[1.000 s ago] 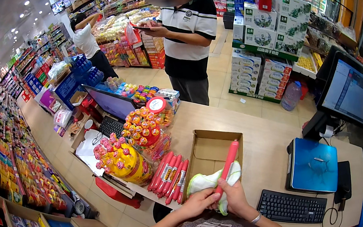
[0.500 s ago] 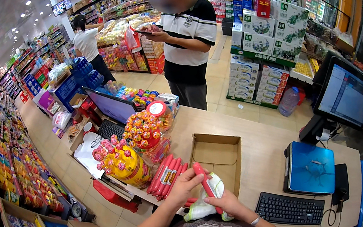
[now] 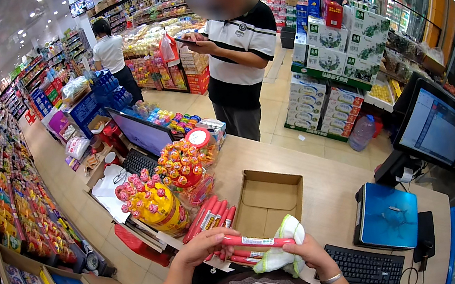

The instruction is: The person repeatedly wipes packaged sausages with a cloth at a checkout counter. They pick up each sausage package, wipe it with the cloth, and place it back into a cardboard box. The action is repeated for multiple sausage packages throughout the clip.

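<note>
A red-wrapped sausage (image 3: 260,241) with a pale printed label lies level between my two hands, near the counter's front edge. My left hand (image 3: 204,247) is closed around its left end. My right hand (image 3: 310,251) pinches its right end together with a white cloth (image 3: 275,260) edged in green, which hangs beside and below the sausage. Several more red sausages (image 3: 209,214) lie in a pile just beyond my left hand, some partly hidden by it. An open, shallow cardboard box (image 3: 299,189) sits on the counter beyond the sausage.
Tubs of lollipops (image 3: 156,206) stand left of the sausages, with a monitor (image 3: 142,130) behind. At right are a keyboard (image 3: 365,262), a blue-topped device (image 3: 387,214) and a tilted screen (image 3: 434,121). Across the counter (image 3: 331,175), a person (image 3: 235,49) holds a phone.
The sausage has turned from upright to level, its label now showing. My left hand has moved left and down to its left end; my right hand and the cloth have shifted right.
</note>
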Motion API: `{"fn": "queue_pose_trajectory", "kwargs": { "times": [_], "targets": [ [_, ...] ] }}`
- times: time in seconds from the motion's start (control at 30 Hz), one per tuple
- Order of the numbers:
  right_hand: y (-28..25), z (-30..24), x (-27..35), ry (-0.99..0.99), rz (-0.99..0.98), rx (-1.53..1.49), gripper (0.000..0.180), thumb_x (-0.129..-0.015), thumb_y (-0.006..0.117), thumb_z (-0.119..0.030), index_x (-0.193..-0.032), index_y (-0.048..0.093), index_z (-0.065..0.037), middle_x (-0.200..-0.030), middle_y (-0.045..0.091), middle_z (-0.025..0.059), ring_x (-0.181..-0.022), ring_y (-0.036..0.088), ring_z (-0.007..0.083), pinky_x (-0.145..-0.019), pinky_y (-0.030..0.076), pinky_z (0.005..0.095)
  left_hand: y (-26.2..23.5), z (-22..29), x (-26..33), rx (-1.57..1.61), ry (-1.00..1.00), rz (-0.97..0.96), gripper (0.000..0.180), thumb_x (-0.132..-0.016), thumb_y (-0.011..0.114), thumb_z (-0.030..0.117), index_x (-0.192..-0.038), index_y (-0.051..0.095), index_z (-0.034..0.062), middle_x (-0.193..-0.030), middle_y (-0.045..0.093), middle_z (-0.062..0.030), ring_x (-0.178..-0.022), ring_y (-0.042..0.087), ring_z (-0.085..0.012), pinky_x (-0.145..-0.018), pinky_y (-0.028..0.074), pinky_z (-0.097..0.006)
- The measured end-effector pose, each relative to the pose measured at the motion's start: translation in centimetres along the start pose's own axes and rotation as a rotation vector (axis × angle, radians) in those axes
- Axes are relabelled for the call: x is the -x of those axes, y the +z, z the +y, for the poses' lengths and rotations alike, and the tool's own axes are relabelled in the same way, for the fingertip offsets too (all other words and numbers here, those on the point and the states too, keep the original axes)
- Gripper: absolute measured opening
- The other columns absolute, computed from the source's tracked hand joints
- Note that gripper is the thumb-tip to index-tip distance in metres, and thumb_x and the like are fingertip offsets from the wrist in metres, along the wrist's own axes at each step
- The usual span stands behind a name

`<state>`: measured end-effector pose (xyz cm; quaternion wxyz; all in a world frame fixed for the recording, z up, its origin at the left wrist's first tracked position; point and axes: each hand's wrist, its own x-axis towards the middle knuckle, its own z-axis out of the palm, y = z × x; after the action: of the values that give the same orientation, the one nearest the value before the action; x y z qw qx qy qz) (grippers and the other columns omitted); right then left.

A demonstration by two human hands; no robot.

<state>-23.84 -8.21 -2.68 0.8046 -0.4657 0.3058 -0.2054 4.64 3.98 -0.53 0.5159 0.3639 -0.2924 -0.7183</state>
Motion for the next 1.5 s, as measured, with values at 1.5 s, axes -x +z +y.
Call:
{"fn": "queue_pose_trajectory", "kwargs": {
  "times": [1.5],
  "targets": [
    [-7.0, -2.9, -1.5, -0.626, 0.676, -0.414, 0.041, -0.097, 0.048, -0.038, -0.116, 0.051, -0.002, -0.111, 0.059, 0.0095, -0.102, 0.058, 0.0210, -0.090, 0.048, 0.0366, 3.5, -7.5, -0.9, -0.462, -0.033, 0.163, 0.027, -0.092, 0.060, 0.027, -0.110, 0.057, 0.0077, -0.075, 0.049, 0.0037, -0.064, 0.047, -0.0034, -0.055, 0.040, -0.020]
  ]
}}
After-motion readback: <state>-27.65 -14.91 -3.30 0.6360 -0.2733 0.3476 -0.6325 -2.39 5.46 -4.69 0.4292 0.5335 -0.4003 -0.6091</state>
